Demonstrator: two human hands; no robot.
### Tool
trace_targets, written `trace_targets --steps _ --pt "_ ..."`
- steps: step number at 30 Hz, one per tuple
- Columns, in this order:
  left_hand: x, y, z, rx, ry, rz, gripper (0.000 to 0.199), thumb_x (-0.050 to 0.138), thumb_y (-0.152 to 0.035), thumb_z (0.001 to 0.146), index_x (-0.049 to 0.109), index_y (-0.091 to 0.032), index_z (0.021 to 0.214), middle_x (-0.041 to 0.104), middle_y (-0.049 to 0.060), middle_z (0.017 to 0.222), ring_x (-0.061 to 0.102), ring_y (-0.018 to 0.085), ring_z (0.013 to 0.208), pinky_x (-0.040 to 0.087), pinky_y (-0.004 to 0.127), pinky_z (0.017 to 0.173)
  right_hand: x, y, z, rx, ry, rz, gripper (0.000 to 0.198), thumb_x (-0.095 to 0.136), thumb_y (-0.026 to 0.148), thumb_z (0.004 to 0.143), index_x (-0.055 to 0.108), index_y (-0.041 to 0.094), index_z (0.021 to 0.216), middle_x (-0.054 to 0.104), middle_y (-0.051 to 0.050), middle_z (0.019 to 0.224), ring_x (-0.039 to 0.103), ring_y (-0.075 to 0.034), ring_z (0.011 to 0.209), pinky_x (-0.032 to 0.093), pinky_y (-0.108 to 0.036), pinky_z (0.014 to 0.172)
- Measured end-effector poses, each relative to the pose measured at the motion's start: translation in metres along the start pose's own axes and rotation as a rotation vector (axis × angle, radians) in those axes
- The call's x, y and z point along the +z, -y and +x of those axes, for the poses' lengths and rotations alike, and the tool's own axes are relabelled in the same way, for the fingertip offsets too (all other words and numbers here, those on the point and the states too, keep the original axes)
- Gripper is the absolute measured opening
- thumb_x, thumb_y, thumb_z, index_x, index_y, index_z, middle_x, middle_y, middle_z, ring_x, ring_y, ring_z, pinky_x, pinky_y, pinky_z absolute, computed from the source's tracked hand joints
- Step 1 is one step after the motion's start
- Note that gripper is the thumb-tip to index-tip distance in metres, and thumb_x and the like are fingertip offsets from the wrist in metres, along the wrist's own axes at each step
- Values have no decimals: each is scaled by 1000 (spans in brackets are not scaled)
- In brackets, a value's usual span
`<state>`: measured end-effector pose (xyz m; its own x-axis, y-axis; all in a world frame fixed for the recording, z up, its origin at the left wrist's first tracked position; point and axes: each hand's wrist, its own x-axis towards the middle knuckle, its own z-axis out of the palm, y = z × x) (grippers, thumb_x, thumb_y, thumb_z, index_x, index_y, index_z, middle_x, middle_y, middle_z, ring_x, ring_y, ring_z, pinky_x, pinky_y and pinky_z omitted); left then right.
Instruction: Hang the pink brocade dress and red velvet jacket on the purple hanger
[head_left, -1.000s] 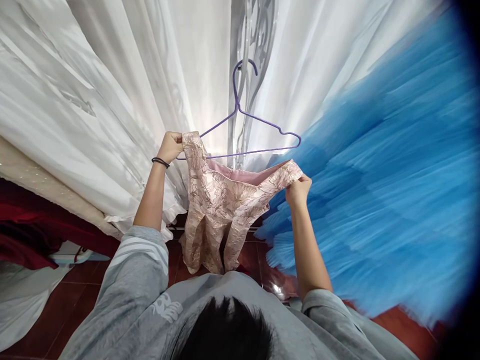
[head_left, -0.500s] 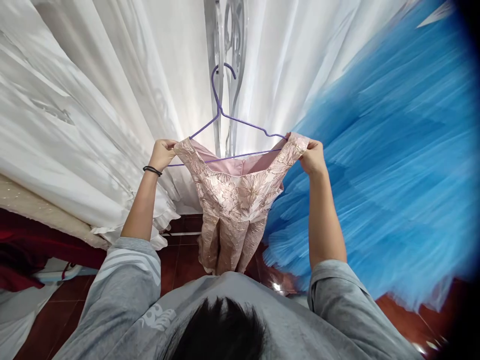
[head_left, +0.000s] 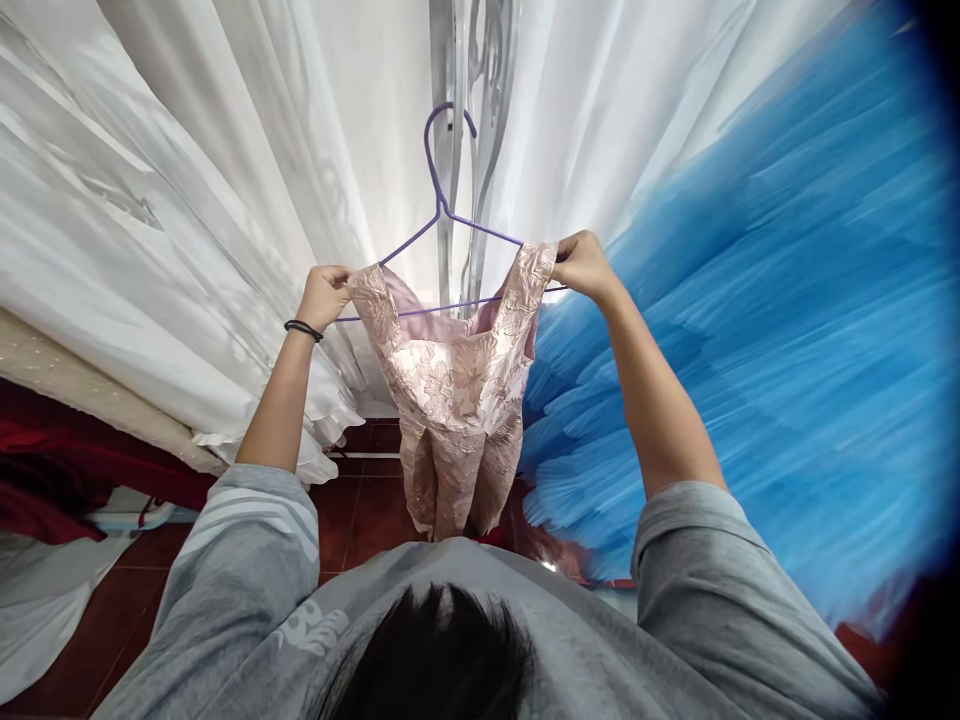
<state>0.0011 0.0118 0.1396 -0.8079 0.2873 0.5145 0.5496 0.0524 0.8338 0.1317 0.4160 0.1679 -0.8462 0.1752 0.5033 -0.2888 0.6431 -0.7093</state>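
Observation:
A pink dress (head_left: 457, 385) with a raised floral pattern hangs in front of me on a purple hanger (head_left: 409, 243). My left hand (head_left: 324, 295) is closed in a pinch at the left shoulder strap, and a black band circles that wrist. At the right strap, my right hand (head_left: 585, 263) pinches the dress by its outer edge, close to the hanger's right end. The hanger's hook points up before a grey metal frame; whether it touches the frame I cannot tell. The dress's skirt falls toward the floor, its lower end hidden by my shirt.
White draped cloth (head_left: 225, 200) fills the left and back. A large blue tulle skirt (head_left: 750, 330) spreads along the right side. Behind the hanger stands an ornate grey metal frame (head_left: 491, 110). Dark red cloth (head_left: 45, 460) lies at left, above red floor tiles (head_left: 341, 520).
My right hand has moved left and up with the right strap, bringing the straps closer together. More of the hanger's right end shows outside the strap. My left hand keeps its pinch.

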Motion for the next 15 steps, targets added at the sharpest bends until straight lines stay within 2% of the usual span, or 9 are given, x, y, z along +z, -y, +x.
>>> trace_targets --steps 3,5,9,12,15 --pt "-3 1 -2 20 -37 85 18 82 -17 56 65 -13 62 49 -4 57 46 11 63 41 23 65 -3 2 2 -17 59 -229 27 81 27 61 57 17 51 55 0 49 55 -16 69 46 -29 61" --pt "-8 1 -3 31 -19 160 12 78 -14 59 67 -13 65 48 -4 57 48 12 65 42 24 70 -7 2 1 5 77 -373 27 79 25 61 56 18 50 58 -4 52 60 -20 73 46 -31 66" --pt "-18 -5 -4 55 152 326 7 70 -15 67 71 -14 73 55 0 64 56 19 76 45 30 85 -12 1 -5 59 65 -547 25 80 33 62 61 18 57 64 -9 63 66 -30 90 48 -37 78" --pt "-26 -11 -8 87 249 431 14 63 -19 72 72 -15 83 64 5 79 60 26 90 43 39 99 -12 -3 -16 -30 77 -513 33 78 45 64 70 19 83 72 -10 90 64 -33 105 50 -42 90" --pt "-29 -7 -30 147 211 484 32 63 -21 73 70 -18 104 66 9 110 55 32 118 34 46 115 -1 -15 -50 -140 -37 -407 57 70 48 71 63 19 119 63 -12 131 54 -33 125 44 -49 107"
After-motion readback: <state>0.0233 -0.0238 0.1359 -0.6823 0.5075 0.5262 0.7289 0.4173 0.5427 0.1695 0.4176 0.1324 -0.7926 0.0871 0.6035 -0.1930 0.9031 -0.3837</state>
